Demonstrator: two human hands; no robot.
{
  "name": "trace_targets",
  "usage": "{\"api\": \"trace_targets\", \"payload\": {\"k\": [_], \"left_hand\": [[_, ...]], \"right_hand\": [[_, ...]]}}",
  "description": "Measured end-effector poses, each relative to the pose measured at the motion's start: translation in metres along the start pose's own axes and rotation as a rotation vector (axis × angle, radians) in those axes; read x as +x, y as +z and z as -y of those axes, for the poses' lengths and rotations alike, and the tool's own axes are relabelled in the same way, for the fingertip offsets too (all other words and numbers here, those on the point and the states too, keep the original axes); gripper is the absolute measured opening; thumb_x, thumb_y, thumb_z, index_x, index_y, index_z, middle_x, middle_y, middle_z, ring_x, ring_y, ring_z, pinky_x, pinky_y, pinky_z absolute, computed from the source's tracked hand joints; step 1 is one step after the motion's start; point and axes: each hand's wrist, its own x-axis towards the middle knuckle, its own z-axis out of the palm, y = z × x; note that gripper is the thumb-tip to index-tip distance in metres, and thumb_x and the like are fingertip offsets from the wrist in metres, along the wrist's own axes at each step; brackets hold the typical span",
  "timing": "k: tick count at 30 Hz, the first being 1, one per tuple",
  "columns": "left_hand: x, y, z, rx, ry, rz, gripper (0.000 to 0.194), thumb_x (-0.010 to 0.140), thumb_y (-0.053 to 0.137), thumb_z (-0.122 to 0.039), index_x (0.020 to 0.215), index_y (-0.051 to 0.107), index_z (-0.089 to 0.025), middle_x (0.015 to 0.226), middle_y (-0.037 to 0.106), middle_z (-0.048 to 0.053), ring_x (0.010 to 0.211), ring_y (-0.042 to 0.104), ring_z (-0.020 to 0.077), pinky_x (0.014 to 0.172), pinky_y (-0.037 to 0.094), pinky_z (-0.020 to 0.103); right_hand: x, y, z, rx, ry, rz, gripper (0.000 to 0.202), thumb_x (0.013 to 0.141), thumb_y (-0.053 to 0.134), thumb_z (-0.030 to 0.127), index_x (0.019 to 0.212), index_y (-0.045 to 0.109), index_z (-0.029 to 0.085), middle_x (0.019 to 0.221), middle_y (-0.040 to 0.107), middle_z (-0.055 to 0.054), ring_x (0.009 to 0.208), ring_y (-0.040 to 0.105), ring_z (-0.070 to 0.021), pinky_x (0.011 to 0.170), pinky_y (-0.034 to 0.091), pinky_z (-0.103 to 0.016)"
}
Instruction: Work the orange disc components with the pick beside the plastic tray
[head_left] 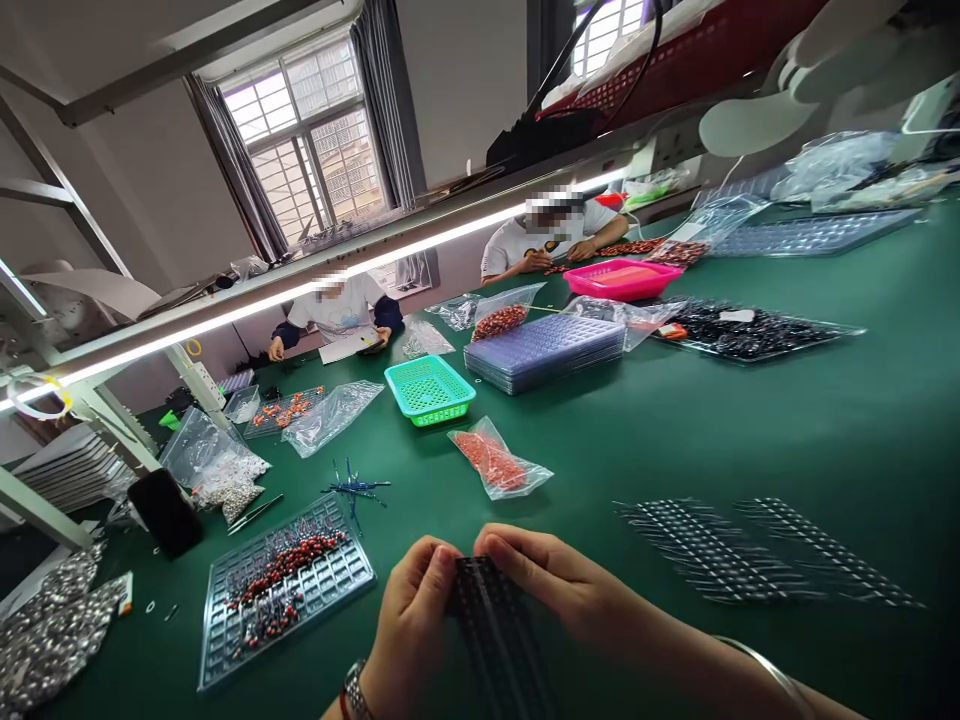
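Observation:
Both my hands meet at the lower middle of the head view. My left hand [411, 610] pinches the top left corner of a dark strip [499, 640] with rows of small pale marks, its thumb on the upper face. The opposite top corner is pinched by my right hand [551, 580]. The strip hangs down toward me and its lower end runs out of view. To the left lies a clear plastic tray [281, 590] filled partly with small red-and-dark parts. Two flat groups of dark strips with pale dots [712, 550] lie to the right on the green table.
Beyond my hands are a bag of orange-red parts [499, 462], a green basket [430, 388], stacked clear trays [544, 352] and a pink basket [622, 279]. A phone [163, 512] and tweezers [255, 514] lie left. Two people sit across the table under a lamp bar.

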Motion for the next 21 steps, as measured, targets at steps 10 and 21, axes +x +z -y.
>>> {"api": "trace_targets", "payload": {"k": [10,21], "left_hand": [[-0.007,-0.001,-0.002,-0.042,-0.033,-0.003,0.054,0.076,0.058,-0.071,0.076,0.051,-0.018,0.065,0.036,-0.005,0.060,0.030,0.0094,0.056,0.026,0.025],[-0.009,-0.004,0.001,-0.024,-0.045,0.010,0.053,0.077,0.058,-0.070,0.075,0.051,-0.018,0.066,0.038,-0.004,0.062,0.032,0.0098,0.059,0.028,0.025]], "right_hand": [[-0.003,0.017,-0.006,0.059,-0.040,-0.067,0.056,0.086,0.041,0.075,0.069,0.045,0.022,0.064,0.034,0.005,0.058,0.032,-0.0143,0.055,0.034,-0.027],[-0.002,0.021,-0.014,0.086,-0.041,-0.068,0.056,0.087,0.041,0.075,0.068,0.045,0.022,0.063,0.034,0.005,0.057,0.031,-0.0137,0.054,0.033,-0.027]]}}
